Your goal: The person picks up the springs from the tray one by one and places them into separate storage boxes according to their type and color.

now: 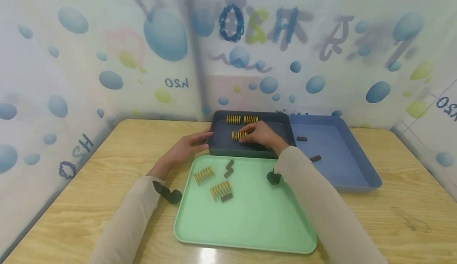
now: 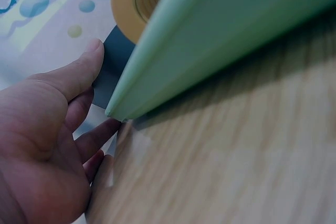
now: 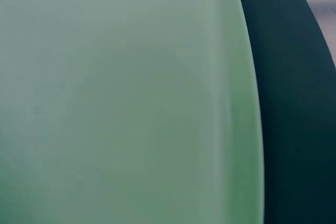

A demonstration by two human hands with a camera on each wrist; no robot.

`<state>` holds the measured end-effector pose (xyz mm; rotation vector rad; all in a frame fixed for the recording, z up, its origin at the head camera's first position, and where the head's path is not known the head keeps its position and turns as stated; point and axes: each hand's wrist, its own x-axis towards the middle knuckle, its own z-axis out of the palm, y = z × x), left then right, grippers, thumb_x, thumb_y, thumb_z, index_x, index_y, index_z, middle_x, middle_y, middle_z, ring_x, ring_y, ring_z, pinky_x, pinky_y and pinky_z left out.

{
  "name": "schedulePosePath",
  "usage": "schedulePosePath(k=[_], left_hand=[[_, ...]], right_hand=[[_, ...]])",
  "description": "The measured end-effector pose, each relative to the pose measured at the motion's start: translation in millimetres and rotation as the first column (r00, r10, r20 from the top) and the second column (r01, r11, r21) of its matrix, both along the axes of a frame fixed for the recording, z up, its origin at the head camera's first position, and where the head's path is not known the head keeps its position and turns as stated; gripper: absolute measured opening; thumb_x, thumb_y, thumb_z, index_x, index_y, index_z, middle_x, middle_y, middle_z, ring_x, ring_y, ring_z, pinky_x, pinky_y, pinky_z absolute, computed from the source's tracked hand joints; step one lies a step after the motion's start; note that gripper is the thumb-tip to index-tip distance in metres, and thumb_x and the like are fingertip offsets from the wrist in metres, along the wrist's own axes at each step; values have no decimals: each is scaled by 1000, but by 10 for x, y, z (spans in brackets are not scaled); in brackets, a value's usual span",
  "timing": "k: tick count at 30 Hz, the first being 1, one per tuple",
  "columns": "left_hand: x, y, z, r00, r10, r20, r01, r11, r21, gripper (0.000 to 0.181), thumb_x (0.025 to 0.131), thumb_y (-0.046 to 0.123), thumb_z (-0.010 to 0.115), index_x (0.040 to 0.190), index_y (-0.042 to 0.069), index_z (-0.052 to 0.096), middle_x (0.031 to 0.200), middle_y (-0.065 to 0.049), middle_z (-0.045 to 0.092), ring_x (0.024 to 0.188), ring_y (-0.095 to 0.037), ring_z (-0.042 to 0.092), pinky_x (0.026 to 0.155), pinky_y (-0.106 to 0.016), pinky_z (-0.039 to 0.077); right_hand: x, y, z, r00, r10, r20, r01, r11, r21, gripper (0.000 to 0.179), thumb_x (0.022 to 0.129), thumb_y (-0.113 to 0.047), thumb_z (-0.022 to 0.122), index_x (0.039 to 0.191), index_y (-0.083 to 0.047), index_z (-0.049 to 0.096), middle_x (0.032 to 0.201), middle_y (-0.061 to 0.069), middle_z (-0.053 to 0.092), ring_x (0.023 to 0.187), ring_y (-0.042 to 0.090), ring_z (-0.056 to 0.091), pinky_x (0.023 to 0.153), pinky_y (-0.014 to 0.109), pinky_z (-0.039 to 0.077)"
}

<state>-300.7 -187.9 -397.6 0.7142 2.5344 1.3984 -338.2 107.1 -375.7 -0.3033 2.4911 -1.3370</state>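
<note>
In the head view my right hand [image 1: 263,133] pinches the right end of a yellow coil spring [image 1: 235,135] inside the dark blue tray [image 1: 275,137]. Two more yellow springs [image 1: 233,119] lie side by side along that tray's back wall. My left hand [image 1: 188,147] rests at the tray's left edge with its fingers extended; in the left wrist view the left hand [image 2: 47,140] touches the dark tray beside the green tray's corner. Two larger-looking yellow springs [image 1: 221,190] lie on the green tray [image 1: 264,224]. The right wrist view shows no hand.
Several small dark springs [image 1: 227,197] lie on the green tray near the yellow ones. At the right, a lighter blue tray [image 1: 342,153] holds two small dark springs [image 1: 302,138]. All three trays stand on a wooden table [image 1: 403,200] before a patterned wall.
</note>
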Motion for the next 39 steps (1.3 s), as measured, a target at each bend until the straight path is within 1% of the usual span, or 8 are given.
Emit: schedulePosePath(k=[7, 14, 19, 25, 29, 31, 35, 39], left_hand=[[-2, -1, 4, 1000, -2, 24, 2, 1000, 13, 49, 95, 22, 62, 142, 18, 49, 151, 9, 34, 135, -16, 36, 113, -39, 23], [4, 2, 10, 1000, -5, 27, 4, 1000, 21, 49, 95, 22, 62, 142, 17, 49, 151, 8, 34, 134, -17, 37, 112, -40, 23], [10, 7, 7, 1000, -11, 28, 10, 999, 31, 50, 95, 20, 62, 142, 15, 48, 152, 6, 33, 135, -19, 37, 112, -40, 24], [19, 11, 8, 1000, -19, 10, 19, 999, 38, 50, 95, 19, 62, 142, 13, 48, 152, 4, 33, 135, -22, 37, 112, -43, 23], [12, 11, 3, 1000, -10, 16, 10, 999, 33, 50, 94, 20, 62, 142, 15, 48, 152, 6, 33, 135, -19, 36, 113, -41, 21], [8, 12, 1, 1000, -3, 23, 3, 1000, 31, 49, 94, 20, 63, 141, 16, 49, 151, 7, 34, 135, -18, 36, 113, -40, 21], [10, 6, 7, 1000, 6, 24, -6, 1000, 22, 49, 94, 21, 62, 141, 17, 49, 151, 9, 34, 135, -17, 36, 113, -41, 20], [8, 5, 12, 1000, 3, 27, -4, 1000, 20, 49, 95, 22, 62, 142, 17, 49, 151, 9, 33, 136, -18, 35, 114, -43, 19]], right_hand=[[-7, -2, -3, 1000, -4, 0, 4, 1000, 3, 34, 79, -19, 80, 111, -14, 71, 110, 4, 66, 85, 23, 61, 71, 35, 52], [-29, -8, -22, 1000, -19, -5, 19, 1000, 2, 35, 80, -20, 79, 113, -15, 70, 111, 4, 65, 86, 22, 61, 73, 35, 52], [-25, -12, -15, 999, -43, -33, 43, 999, -21, 37, 81, -18, 78, 116, -13, 69, 111, 6, 65, 86, 22, 62, 73, 34, 53], [-25, 13, 3, 995, -80, -62, 77, 995, -61, 41, 84, -18, 76, 122, -11, 64, 123, 7, 60, 90, 23, 63, 77, 35, 53], [-14, 34, 40, 994, -93, -56, 89, 993, -74, 44, 85, -19, 75, 126, -12, 62, 128, 7, 57, 94, 24, 62, 80, 37, 53], [-10, 45, 43, 996, -80, -50, 76, 995, -71, 45, 84, -19, 75, 127, -12, 61, 129, 6, 56, 94, 24, 62, 80, 38, 52], [-1, 58, 25, 999, -20, -40, 19, 1000, -21, 46, 82, -22, 78, 124, -12, 63, 125, 5, 59, 95, 22, 62, 79, 35, 53], [12, 53, 3, 999, 28, -27, -27, 999, 22, 41, 81, -23, 79, 118, -13, 67, 120, 4, 62, 94, 20, 62, 76, 32, 54]])
